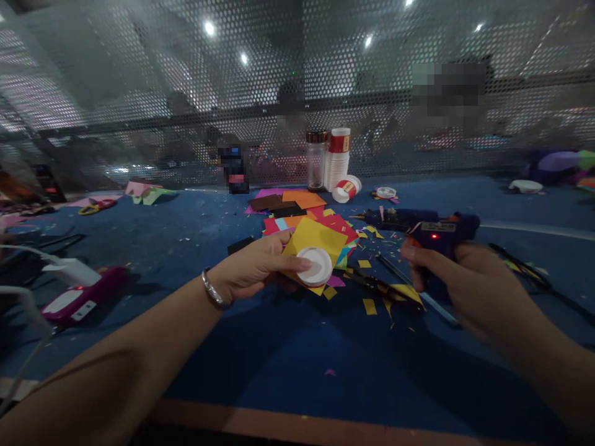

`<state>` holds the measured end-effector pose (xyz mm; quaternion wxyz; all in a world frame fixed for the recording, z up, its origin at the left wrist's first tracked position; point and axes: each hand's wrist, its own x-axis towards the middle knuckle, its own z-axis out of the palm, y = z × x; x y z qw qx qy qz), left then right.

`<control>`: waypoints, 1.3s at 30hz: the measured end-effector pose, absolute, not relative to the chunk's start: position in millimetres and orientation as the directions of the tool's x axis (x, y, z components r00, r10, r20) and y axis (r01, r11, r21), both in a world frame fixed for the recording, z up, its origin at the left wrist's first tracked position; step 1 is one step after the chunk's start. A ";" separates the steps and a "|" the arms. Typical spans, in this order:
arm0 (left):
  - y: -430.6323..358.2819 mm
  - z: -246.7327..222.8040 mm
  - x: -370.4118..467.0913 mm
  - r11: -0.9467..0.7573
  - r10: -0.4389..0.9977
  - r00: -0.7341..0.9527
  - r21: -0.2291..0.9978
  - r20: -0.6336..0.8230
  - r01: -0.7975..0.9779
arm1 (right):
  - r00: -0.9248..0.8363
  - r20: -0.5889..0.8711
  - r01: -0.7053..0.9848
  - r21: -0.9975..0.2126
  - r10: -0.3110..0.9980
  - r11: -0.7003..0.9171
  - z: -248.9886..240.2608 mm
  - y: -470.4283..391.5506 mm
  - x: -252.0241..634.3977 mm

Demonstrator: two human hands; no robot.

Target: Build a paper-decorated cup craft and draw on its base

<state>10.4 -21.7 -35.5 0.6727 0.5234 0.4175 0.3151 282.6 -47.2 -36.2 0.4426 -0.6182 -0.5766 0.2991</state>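
Observation:
My left hand [267,263] is closed on a square of yellow paper [316,234], with the thumb pressing a white round paper-cup base [320,267] against it. My right hand [458,272] grips a dark blue hot glue gun [437,229] by its handle, index finger near the orange trigger. A red light glows on the gun's side, and its nozzle points left, above the table and apart from the yellow paper. Beneath and between my hands lie black scissors [379,286] and a pale blue pen-like stick [439,308]. The fingers under the paper are hidden.
Colored paper sheets [304,199] and scraps lie on the blue table [260,353]. Behind them stand a stack of paper cups [338,164], a tipped cup [346,189] and a glass bottle [316,162]. At left are a magenta power strip [88,297] and red-yellow scissors [96,206].

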 end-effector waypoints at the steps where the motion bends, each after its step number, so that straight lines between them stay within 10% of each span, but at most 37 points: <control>1: -21.5 -36.2 10.4 0.255 0.858 0.458 0.967 -0.233 0.014 | 0.140 0.117 0.386 -0.921 0.983 0.055 -35.4 -44.8 281.0; 14: -25.3 -38.7 18.5 0.206 0.865 0.460 0.978 -0.202 0.043 | -0.039 -0.249 0.029 -0.968 0.968 -0.248 -18.0 -31.0 245.3; 39: -42.0 -42.3 38.1 0.397 0.803 0.528 0.908 -0.275 -0.132 | 0.038 -0.156 0.040 -0.987 0.987 -0.157 -39.2 -36.3 251.5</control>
